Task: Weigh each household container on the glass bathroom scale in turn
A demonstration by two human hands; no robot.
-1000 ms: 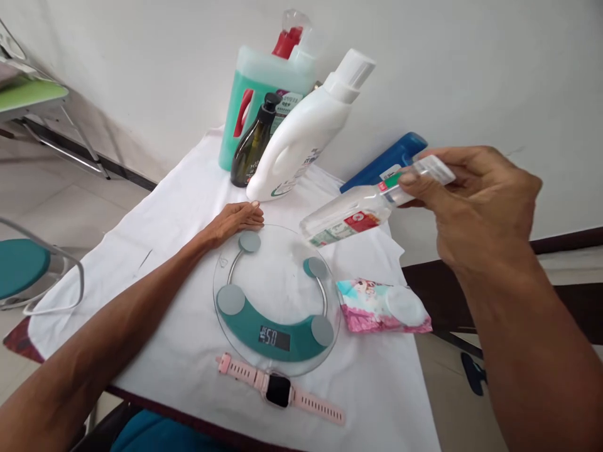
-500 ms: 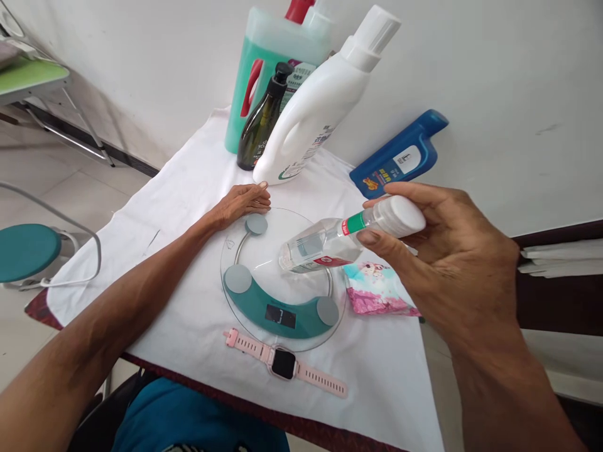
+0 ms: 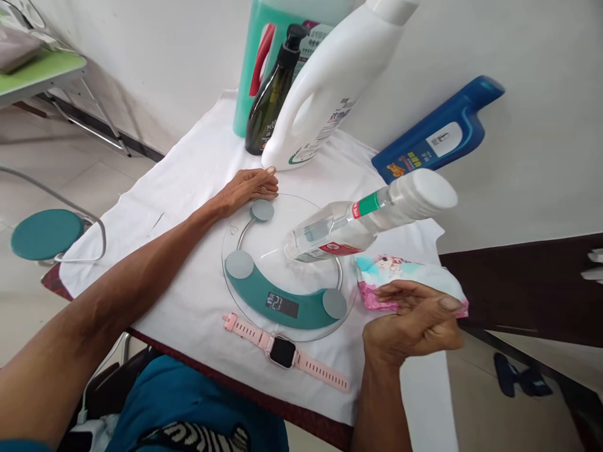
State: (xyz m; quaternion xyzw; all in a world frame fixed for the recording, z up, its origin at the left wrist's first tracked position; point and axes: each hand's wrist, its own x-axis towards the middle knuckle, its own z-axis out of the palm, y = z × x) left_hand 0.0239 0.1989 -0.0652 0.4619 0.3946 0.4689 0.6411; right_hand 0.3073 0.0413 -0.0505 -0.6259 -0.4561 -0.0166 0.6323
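Observation:
A clear bottle with a white cap [image 3: 334,229] stands on the round glass scale [image 3: 264,295], with no hand on it. The scale's display [image 3: 281,304] shows digits. My left hand [image 3: 249,189] lies on the white cloth at the scale's far left rim, fingers stretched out and holding nothing. To the right of the scale, my right hand [image 3: 417,323] is off the bottle, its fingers loosely bent and apart with nothing in them. It partly covers a pink and blue soft packet [image 3: 409,271]. In front of the scale lies a pink-strapped smartwatch [image 3: 282,351].
Behind the scale stand a white detergent bottle [image 3: 325,107], a dark pump bottle [image 3: 271,103] and a green jug [image 3: 247,75]. A blue bottle [image 3: 438,135] stands by the wall. A teal stool [image 3: 47,233] is left of the cloth-covered table [image 3: 188,339].
My right hand has let go of the clear bottle and moved down toward the packet. Digits have appeared on the scale's display. My left hand keeps its place by the rim.

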